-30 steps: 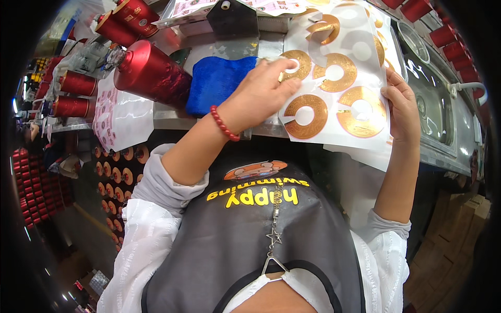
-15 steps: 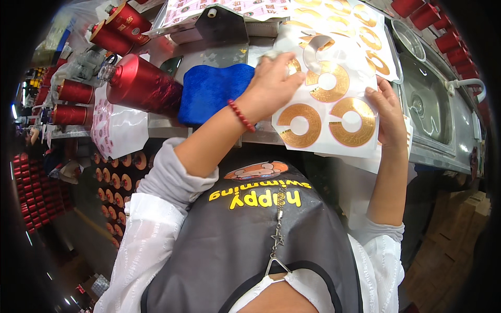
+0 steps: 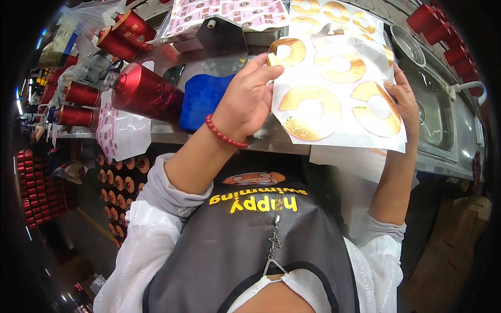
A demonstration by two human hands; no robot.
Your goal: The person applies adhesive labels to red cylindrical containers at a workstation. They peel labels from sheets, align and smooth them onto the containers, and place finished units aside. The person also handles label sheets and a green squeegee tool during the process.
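A white sheet of gold C-shaped labels [image 3: 347, 101] is lifted and tilted in front of me. My right hand [image 3: 404, 101] grips its right edge, thumb on top and fingers behind. At the sheet's upper left, my left hand [image 3: 248, 99] pinches the outer edge of a gold label [image 3: 293, 52]. How far that label has come off the backing I cannot tell. A blue cloth-covered pad [image 3: 203, 99] lies behind my left wrist. Left of it, a red bottle [image 3: 146, 94] rests on its side, its neck pointing left.
More label sheets [image 3: 334, 13] lie behind the held one. Pink printed sheets [image 3: 229, 13] fill a tray at the back. A steel sink [image 3: 438, 120] with a white tap [image 3: 467, 86] is at right. Red bottles [image 3: 125, 34] stand at left, and others line the far right.
The sheet has been raised toward me and tilted, with my right hand still on it. My left hand has drawn back leftward and now pinches at the sheet's left side.
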